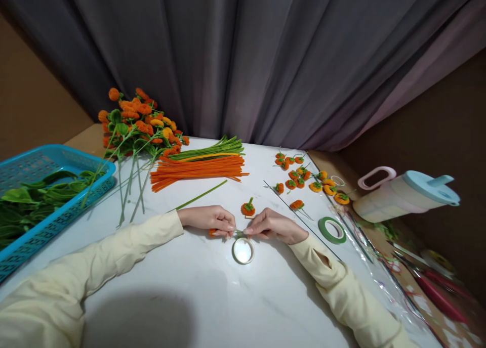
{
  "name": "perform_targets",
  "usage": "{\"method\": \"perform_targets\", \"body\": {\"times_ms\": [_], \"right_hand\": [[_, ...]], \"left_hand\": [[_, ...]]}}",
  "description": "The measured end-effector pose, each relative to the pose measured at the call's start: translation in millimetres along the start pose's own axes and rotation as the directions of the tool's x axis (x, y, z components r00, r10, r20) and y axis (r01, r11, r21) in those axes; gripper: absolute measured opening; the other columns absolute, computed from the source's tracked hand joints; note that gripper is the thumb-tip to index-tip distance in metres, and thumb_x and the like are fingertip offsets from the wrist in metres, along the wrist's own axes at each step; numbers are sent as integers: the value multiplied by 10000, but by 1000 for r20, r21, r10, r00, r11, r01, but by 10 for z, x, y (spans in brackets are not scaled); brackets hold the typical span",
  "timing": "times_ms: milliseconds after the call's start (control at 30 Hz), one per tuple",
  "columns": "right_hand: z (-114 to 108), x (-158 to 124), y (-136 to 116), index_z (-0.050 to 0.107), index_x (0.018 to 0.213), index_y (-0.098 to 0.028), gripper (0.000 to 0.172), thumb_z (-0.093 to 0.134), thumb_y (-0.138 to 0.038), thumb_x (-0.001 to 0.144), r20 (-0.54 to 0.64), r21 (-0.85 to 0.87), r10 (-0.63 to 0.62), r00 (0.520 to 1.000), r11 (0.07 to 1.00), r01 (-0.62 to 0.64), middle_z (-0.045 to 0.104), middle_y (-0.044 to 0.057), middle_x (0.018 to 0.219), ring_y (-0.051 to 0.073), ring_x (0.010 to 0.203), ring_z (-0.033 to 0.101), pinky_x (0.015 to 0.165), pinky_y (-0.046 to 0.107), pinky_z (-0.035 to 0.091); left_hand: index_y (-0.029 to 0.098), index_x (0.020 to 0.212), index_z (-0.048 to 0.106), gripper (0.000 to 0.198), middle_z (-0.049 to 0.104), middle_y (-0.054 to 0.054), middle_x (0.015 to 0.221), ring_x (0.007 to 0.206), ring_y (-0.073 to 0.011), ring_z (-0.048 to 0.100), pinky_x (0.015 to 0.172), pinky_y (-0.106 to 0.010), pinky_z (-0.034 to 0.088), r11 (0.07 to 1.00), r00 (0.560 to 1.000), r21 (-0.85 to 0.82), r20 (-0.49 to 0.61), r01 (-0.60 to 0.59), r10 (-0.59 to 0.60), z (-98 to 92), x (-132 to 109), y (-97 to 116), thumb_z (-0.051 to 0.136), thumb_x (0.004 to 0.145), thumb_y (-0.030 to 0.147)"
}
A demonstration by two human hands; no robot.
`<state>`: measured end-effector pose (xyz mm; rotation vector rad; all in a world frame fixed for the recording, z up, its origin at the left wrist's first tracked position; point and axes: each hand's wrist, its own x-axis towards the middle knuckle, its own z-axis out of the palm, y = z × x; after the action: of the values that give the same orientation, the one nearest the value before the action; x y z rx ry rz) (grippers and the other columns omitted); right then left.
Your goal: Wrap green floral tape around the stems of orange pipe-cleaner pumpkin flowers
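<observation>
My left hand (208,219) and my right hand (275,225) meet at the middle of the white table (182,287). Both are pinched on a small orange pipe-cleaner pumpkin (213,232) and its thin green stem, which runs between my fingertips. A white roll of tape (243,250) lies just below my fingers. A finished orange pumpkin with a green top (248,209) sits just beyond my hands.
Orange pipe cleaners (197,169) and green ones (212,149) lie behind. A bunch of orange flowers (138,123) rests at the left by a blue basket (56,196) of leaves. Several small pumpkins (304,178), a green tape roll (332,230) and a jug (402,195) sit right.
</observation>
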<state>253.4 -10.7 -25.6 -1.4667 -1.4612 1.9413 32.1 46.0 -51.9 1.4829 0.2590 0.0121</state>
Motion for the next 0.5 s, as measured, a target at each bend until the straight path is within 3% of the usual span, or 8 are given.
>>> {"method": "perform_targets", "body": {"times_ms": [500], "right_hand": [[8,10,30,720,591,-122,231,794,-338,630,-27,13,-28,999,1000,28,372,-69,349,56,400,253,408,240,144]], "left_hand": [[138,794,591,296,401,81,475,481,-90,387,602,-231,396,1000,1000,-1,1,-3,3,-1,5,0,539,898,410]]}}
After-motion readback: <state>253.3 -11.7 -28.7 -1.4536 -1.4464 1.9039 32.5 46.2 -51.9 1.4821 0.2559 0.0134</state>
